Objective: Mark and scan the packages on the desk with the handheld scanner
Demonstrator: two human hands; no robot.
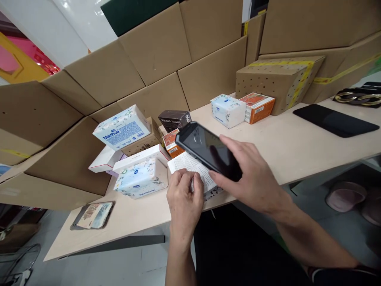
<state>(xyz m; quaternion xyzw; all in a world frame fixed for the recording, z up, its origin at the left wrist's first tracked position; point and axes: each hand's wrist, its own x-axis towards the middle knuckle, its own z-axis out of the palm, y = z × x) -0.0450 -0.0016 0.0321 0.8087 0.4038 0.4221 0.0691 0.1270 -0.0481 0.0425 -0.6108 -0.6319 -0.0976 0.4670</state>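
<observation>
My right hand (256,178) grips a black smartphone (205,146) from its right side, thumb along the near edge and fingers along the far one. The phone is tilted, screen up, over a white box with printed text (186,162). In front of that box my left hand (185,194) is closed, thumb against curled fingers; what it pinches, if anything, is hidden. Just left of it stands a tissue pack (141,178) with a leaf pattern. Behind the phone are an orange-and-white box (172,145) and a dark box (174,119).
Another tissue pack (122,127) lies on a brown carton (145,143). Farther right are a tissue pack (228,110), an orange box (258,107) and a taped carton (274,83). Banknotes (95,215) lie at left, a black flat pad (336,119) at right. Cardboard walls (154,59) line the table's back.
</observation>
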